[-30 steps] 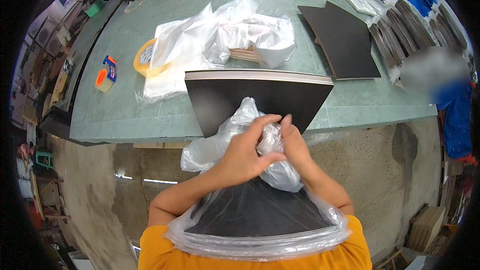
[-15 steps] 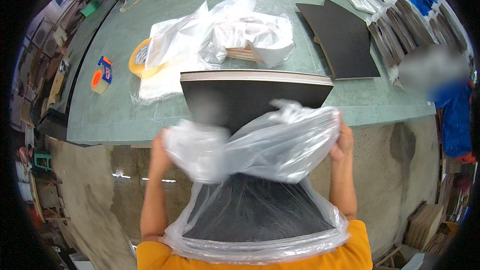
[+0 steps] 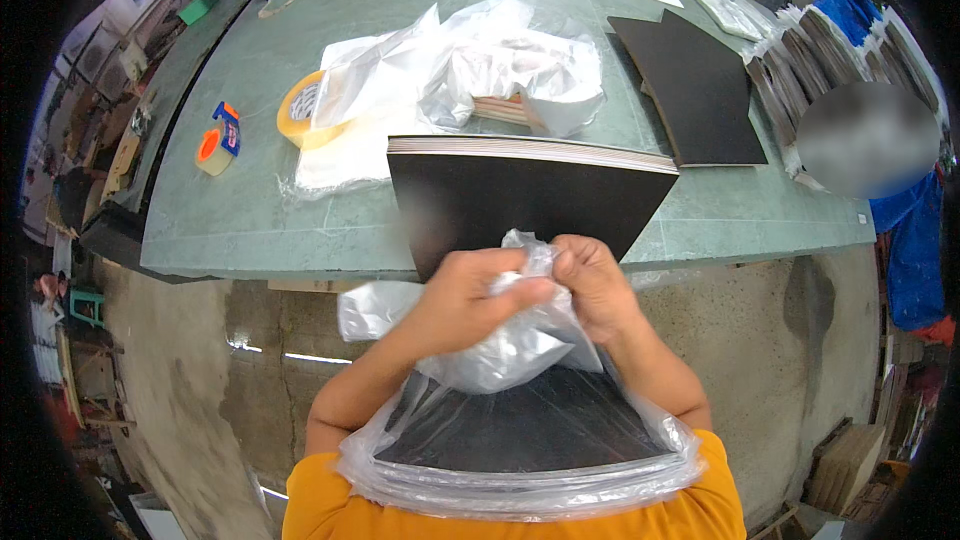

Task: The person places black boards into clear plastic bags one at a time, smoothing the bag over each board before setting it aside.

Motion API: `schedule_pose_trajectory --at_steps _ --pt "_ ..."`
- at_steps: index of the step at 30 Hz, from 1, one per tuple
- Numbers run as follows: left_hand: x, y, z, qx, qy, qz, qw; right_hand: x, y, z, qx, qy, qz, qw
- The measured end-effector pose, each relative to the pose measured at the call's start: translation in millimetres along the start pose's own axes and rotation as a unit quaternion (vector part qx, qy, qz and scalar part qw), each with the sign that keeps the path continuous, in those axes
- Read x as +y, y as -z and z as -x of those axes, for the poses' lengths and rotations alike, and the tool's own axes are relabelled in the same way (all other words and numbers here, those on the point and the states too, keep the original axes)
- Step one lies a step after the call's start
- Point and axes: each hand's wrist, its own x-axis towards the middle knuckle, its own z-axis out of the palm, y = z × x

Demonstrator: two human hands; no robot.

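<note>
A clear plastic bag (image 3: 505, 365) is bunched between my two hands, in front of my chest. My left hand (image 3: 465, 305) is closed around its gathered film, thumb pointing right. Close beside it, my right hand (image 3: 598, 290) pinches the same bunch. Below them, a black panel (image 3: 510, 425) shows through the bag, with film folded thickly along its near edge. Just beyond my hands, a stack of black boards (image 3: 530, 190) with pale layered edges stands at the table's near edge. My hands hide part of its front.
On the green table (image 3: 250, 230) lie a tape roll (image 3: 298, 112), a small tape dispenser (image 3: 220, 140) and crumpled plastic (image 3: 500, 50) over a light stack. Black boards (image 3: 700, 90) lie at right, beside wrapped bundles (image 3: 810, 60). Cardboard (image 3: 845, 465) stands on the floor, lower right.
My hands were wide apart, spreading the bag's film to both sides. They have come together in the middle and bunched it up. The view has shifted slightly.
</note>
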Motion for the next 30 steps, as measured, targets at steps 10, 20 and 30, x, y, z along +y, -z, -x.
schedule_pose_trajectory --at_steps 10,20,30 --pt "-129.7 141.6 113.6 0.511 0.077 0.097 0.851 -37.9 77.2 43.1 0.041 -0.03 0.047 0.998" --pt "18.8 12.1 14.9 0.021 -0.026 0.053 0.998 -2.9 -14.2 8.4 -0.041 -0.103 -0.057 0.992" --pt "2.6 74.6 28.1 0.39 -0.057 -0.188 0.9 -18.0 16.4 28.3 -0.059 0.14 0.264 0.953"
